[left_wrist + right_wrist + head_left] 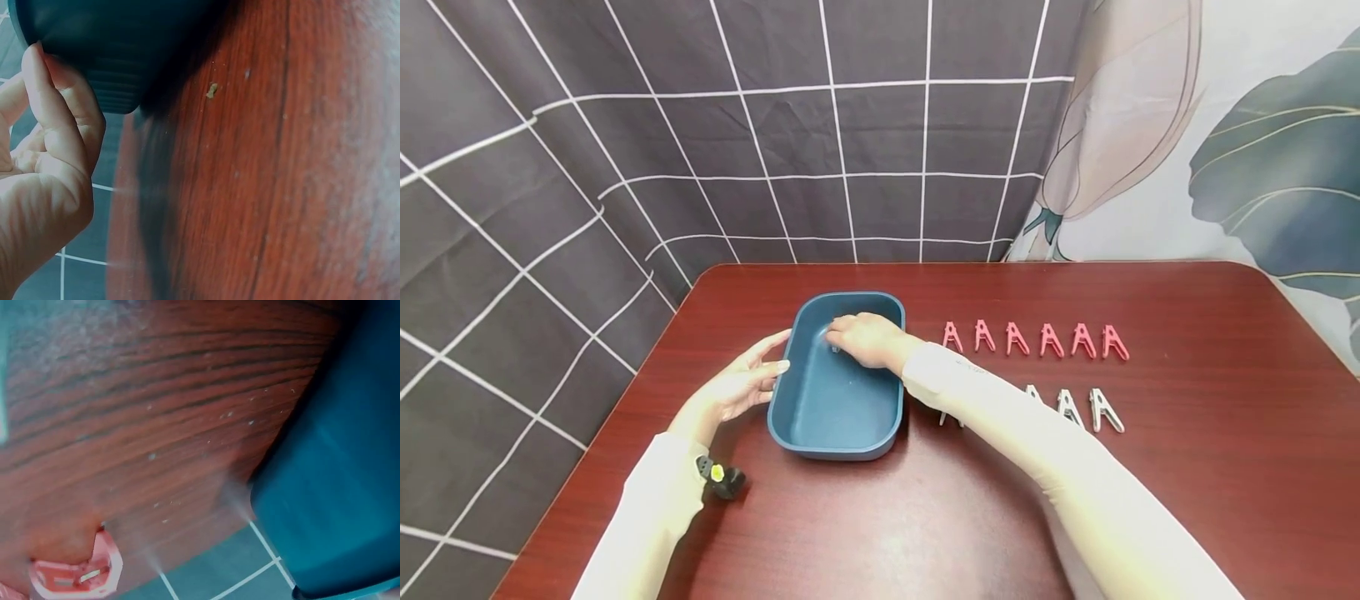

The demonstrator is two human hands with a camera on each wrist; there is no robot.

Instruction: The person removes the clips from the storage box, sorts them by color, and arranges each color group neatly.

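A blue plastic bin stands on the table. At its left side my left hand holds the wall, thumb at the rim and the other fingers along the outside. The left wrist view shows this hand with a fingertip right at the rim of the bin. My right hand is down inside the bin near its far end, fingers curled together. A small bit of a pale clothespin peeks out under those fingers; the rest is hidden. The right wrist view shows mostly the bin's outer wall.
Right of the bin, a row of several pink clothespins lies on the red-brown table. Nearer me is a row of white clothespins, partly covered by my right sleeve. Grid-patterned cloth hangs behind and to the left.
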